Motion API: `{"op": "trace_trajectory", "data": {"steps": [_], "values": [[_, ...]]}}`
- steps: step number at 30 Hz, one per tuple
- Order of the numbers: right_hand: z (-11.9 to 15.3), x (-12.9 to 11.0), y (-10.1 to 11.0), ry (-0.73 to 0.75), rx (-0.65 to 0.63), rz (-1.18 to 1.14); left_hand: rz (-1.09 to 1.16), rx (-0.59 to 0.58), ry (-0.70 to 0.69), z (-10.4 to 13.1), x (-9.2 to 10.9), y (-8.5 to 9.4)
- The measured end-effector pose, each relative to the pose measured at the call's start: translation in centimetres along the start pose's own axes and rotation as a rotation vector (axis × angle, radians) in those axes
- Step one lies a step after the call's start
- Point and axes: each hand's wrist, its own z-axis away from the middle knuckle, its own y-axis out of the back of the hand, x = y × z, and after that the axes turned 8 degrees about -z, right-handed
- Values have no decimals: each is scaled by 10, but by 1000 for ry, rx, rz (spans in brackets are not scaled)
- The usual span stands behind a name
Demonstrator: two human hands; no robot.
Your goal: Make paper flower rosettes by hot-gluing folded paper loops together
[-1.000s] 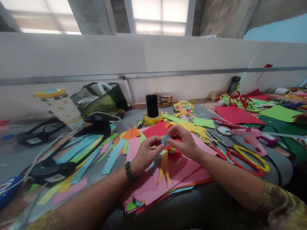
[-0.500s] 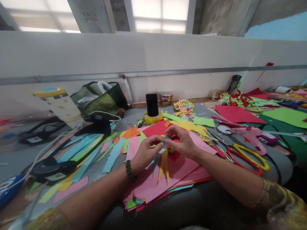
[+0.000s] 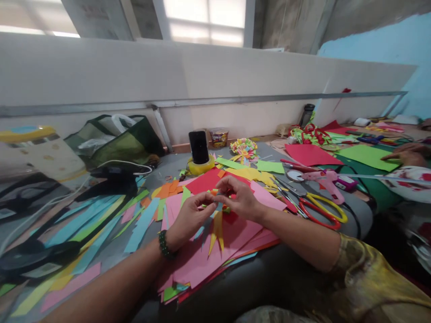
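Over a stack of pink paper sheets, my left hand and my right hand meet fingertip to fingertip. Both pinch a small blue paper strip, mostly covered by the fingers. Just below them, yellow paper with pointed tails shows against the pink; whether it is joined to the strip I cannot tell. Bits of green and orange paper peek out behind my fingers. A red sheet lies beyond my hands.
Left are blue paper strips and black straps. A phone leans on a yellow tape roll. Scissors and a pink glue gun lie right. Another person's hand touches a green sheet.
The view has turned right, so everything sits further left in the picture, and another person's hand has come into sight. My hands keep their pinch on the blue strip.
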Motion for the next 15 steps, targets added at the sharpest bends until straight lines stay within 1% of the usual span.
{"op": "trace_trajectory", "data": {"steps": [2, 3, 6, 8, 9, 10, 11, 12, 13, 15], "values": [[0, 0, -1, 33, -11, 90, 1, 0, 6, -1, 1, 1], [-1, -3, 0, 73, -20, 153, 10, 8, 6, -1, 2, 1], [3, -23, 6, 264, -38, 405, 51, 39, 27, -1, 6, 2], [11, -44, 17, 377, -38, 587, 85, 60, 82, 1, 11, 3], [17, -54, 26, 400, -34, 673, 104, 68, 118, 1, 14, 3], [24, -62, 37, 391, -27, 756, 123, 76, 154, 2, 16, 2], [32, -69, 50, 337, -17, 840, 141, 76, 187, 3, 19, 2], [40, -74, 64, 241, -1, 929, 158, 73, 216, 4, 22, 2], [49, -76, 79, 100, 21, 1023, 174, 70, 242, 4, 24, 1], [66, -75, 111, -247, 77, 1199, 208, 67, 286, 5, 27, 0]]}}
